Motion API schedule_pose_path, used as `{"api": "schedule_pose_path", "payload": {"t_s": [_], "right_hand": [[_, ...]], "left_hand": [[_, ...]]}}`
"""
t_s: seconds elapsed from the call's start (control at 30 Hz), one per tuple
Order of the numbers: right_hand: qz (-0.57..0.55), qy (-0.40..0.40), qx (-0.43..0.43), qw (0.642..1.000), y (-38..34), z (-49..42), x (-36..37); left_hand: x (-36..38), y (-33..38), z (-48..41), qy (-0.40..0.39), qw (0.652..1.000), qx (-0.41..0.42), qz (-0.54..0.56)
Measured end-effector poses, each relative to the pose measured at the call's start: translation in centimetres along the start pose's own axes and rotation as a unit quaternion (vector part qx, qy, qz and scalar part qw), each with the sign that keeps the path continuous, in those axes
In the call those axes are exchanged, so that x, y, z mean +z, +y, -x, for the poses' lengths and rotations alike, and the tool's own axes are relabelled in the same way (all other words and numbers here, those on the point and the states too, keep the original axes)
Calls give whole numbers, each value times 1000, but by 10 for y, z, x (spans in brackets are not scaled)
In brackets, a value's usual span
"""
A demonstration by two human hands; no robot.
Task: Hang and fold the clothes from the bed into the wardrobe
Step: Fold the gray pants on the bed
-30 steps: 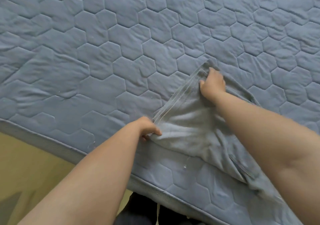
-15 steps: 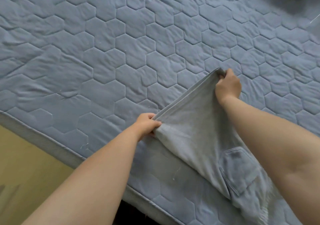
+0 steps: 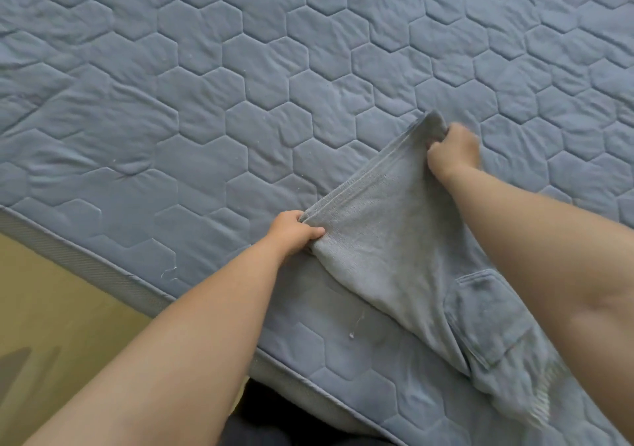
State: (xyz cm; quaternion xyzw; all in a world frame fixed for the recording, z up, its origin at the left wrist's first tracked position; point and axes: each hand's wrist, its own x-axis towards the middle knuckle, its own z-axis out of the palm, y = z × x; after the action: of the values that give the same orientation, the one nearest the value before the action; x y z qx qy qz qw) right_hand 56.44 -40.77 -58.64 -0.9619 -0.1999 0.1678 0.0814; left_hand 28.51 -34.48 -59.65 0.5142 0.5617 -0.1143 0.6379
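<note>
I am watching both hands working the grey garment (image 3: 394,239), which is lying on the near right part of the bed (image 3: 240,85) and trailing off toward the lower right. The left hand (image 3: 295,231) is pinching one end of the waistband (image 3: 363,178), thumb on top and fingers curled under. The right hand (image 3: 453,152) is clamping the far end in a closed fist.

A second ago that band was sagging in loose ridges between the hands. Now it is running as one straight, taut edge, because the right hand has drawn further out across the bed. The cloth below it is lying smoother, and a patch pocket (image 3: 487,322) is showing face up. The frayed hem (image 3: 545,401) is blurring near my right forearm, so I am guessing the lower part is still settling.

I am reading this as the squaring-up before the first fold. The garment is getting flat enough to halve, but nothing is folded yet and the wardrobe is nowhere in view.

The bed is wearing a blue quilted cover stitched in hexagons, wrinkling at the left, with a few pale threads near the edge. A yellowish floor (image 3: 51,308) is showing beyond that edge at lower left
</note>
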Motion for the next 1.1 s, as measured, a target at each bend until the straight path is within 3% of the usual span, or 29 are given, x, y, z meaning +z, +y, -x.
{"api": "schedule_pose_path", "payload": {"t_s": [0.1, 0.17, 0.2, 0.27, 0.37, 0.43, 0.53, 0.6, 0.73, 0.87, 0.97, 1.03, 1.1], "right_hand": [[-34, 74, -95, 992, -21, 9, -8], [-67, 95, -143, 983, -38, 15, -10], [-70, 101, -167, 978, -46, 17, -8], [-16, 88, -208, 974, -61, 23, -3], [74, 22, -192, 978, -59, 44, 9], [111, -4, -177, 978, -39, 70, 15], [136, -47, -237, 961, 2, 123, 18], [145, -81, -262, 951, 34, 152, 19], [191, -120, -158, 961, 127, 174, 10], [145, -46, 10, 988, 215, 186, -16], [-32, -14, 109, 993, 252, 191, -23], [-193, -35, 173, 965, 263, 190, -22], [-241, -42, 185, 952, 269, 188, -21]], "left_hand": [[-14, -3, 8, -9, 998, -3, 61], [-28, -7, 12, 47, 994, -2, 95], [-36, -10, 12, 96, 992, 7, 75], [-46, -14, 13, 177, 981, 31, -72], [-40, -15, 25, 213, 931, 77, -287], [-21, -14, 37, 207, 872, 134, -422], [17, -16, 48, 116, 786, 213, -569], [47, -16, 54, 41, 752, 238, -613], [110, -19, 63, -66, 718, 237, -651], [161, -24, 73, -54, 729, 256, -632], [193, -21, 82, -44, 726, 331, -601], [213, -18, 85, -61, 708, 377, -594], [228, -16, 85, -75, 680, 413, -601]]}}
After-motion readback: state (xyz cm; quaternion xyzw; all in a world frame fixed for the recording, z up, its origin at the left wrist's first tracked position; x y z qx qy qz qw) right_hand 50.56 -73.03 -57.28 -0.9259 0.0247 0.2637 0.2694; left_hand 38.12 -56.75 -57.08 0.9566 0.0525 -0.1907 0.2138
